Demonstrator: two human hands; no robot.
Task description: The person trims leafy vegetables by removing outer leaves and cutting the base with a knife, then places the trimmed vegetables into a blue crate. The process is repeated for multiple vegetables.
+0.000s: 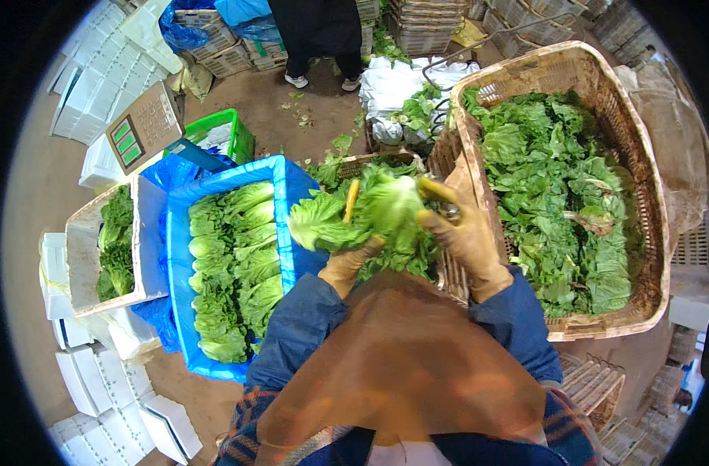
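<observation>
A head of leafy green lettuce (389,201) is held up before my chest, its pale base turned up and right. My left hand (348,265), in a tan glove, grips it from below, mostly hidden by leaves. A yellow strip, perhaps a glove finger, shows among the leaves. My right hand (468,239), gloved too, has its yellow-tipped fingers against the base end. A small shiny metal piece shows by those fingers; what it is I cannot tell. Left of my hands, a blue-lined crate (278,215) holds rows of lettuce heads (258,250).
At right a large dirty plastic basket (651,175) holds piled lettuce (555,204). A digital scale display (145,128), a green crate (243,140) and a white foam box (147,239) with greens stand left. Ahead, a person (316,29) stands near a white-covered stack (389,84).
</observation>
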